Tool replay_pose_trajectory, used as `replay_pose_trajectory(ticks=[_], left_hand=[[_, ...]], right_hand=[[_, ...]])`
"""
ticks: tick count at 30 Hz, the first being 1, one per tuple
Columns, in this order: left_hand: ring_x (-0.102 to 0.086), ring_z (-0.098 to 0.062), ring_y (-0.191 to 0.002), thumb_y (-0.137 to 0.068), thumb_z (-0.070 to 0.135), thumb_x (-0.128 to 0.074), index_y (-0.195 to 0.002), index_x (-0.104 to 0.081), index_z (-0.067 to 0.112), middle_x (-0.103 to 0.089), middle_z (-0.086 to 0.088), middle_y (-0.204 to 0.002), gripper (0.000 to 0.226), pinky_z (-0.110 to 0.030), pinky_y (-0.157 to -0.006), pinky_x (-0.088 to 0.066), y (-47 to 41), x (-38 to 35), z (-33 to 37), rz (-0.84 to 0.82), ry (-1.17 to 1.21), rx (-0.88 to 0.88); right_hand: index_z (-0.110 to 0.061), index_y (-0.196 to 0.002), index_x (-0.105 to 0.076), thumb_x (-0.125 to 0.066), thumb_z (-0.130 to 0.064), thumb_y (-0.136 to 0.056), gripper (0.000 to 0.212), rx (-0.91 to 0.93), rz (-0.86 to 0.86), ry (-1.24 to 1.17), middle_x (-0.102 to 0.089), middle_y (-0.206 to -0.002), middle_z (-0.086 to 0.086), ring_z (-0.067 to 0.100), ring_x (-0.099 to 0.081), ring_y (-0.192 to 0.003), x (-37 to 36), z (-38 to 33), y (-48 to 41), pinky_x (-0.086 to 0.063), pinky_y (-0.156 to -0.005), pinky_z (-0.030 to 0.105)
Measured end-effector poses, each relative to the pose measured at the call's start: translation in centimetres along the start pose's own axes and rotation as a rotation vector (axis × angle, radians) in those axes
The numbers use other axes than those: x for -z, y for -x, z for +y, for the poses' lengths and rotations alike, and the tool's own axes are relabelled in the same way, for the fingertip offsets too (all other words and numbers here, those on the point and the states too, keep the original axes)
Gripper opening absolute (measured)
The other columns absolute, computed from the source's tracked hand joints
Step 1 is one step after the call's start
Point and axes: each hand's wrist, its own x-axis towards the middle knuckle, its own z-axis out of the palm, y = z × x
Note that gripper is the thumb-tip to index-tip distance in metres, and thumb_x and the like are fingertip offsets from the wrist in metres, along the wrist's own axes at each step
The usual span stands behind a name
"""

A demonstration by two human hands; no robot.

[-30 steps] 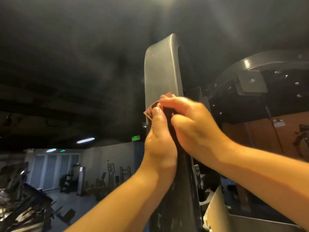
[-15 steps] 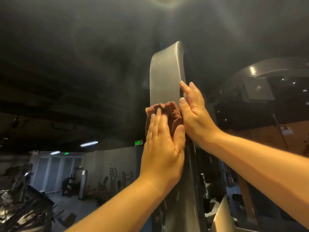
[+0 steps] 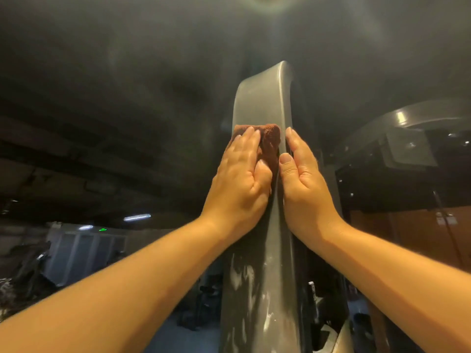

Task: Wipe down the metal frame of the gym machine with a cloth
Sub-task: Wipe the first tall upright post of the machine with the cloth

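A tall grey metal frame post of the gym machine rises in front of me and curves over at its top. A brown cloth lies flat against the post's front face. My left hand presses the cloth onto the metal with straight fingers. My right hand lies flat on the post's right edge beside the cloth, fingers straight, thumb close to the cloth. Pale smears show on the post's lower part.
A second curved grey frame arm with a plate and bolts is at the upper right. Other gym machines stand in the dim hall at lower left, under ceiling lights and a green exit sign.
Both hands went from bunching the cloth together to lying flat. The left hand with the cloth has slid up the post, and the right hand now rests beside it.
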Motion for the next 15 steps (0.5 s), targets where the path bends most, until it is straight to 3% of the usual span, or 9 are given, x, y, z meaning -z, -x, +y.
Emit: replay_pose_trajectory(ticks=[5,10,15], left_hand=[[0.000,-0.014,-0.161,-0.113,0.043,-0.034,-0.166,-0.012,0.023,-0.008,0.005,-0.175,0.062,-0.042,-0.131,-0.007,-5.8,0.3,0.2,0.062,-0.011,0.098],[-0.004,-0.010,-0.160,-0.113,0.043,-0.030,-0.167,-0.012,0.027,-0.010,0.009,-0.174,0.059,-0.037,-0.131,-0.007,-2.5,-1.6,1.5,0.097,-0.065,0.038],[-0.014,-0.013,-0.159,-0.107,0.041,-0.032,-0.165,-0.024,0.021,-0.021,0.004,-0.172,0.061,-0.043,-0.131,-0.017,-6.9,0.3,-0.3,0.069,-0.004,-0.020]], right_hand=[[-0.032,-0.160,-0.022,-0.036,-0.030,-0.112,0.051,0.010,-0.009,0.020,-0.021,-0.167,-0.017,-0.005,-0.018,-0.151,0.0,-0.1,0.1,-0.019,-0.126,0.025],[-0.034,-0.160,-0.025,-0.033,-0.044,-0.105,0.057,0.012,0.026,0.012,-0.023,-0.166,-0.018,-0.001,-0.022,-0.151,-0.4,0.1,0.2,-0.024,-0.127,0.038],[-0.031,-0.162,-0.019,-0.034,-0.030,-0.112,0.052,0.011,-0.010,0.139,-0.017,-0.168,-0.015,0.000,-0.014,-0.153,0.1,-0.4,0.0,-0.017,-0.128,0.034]])
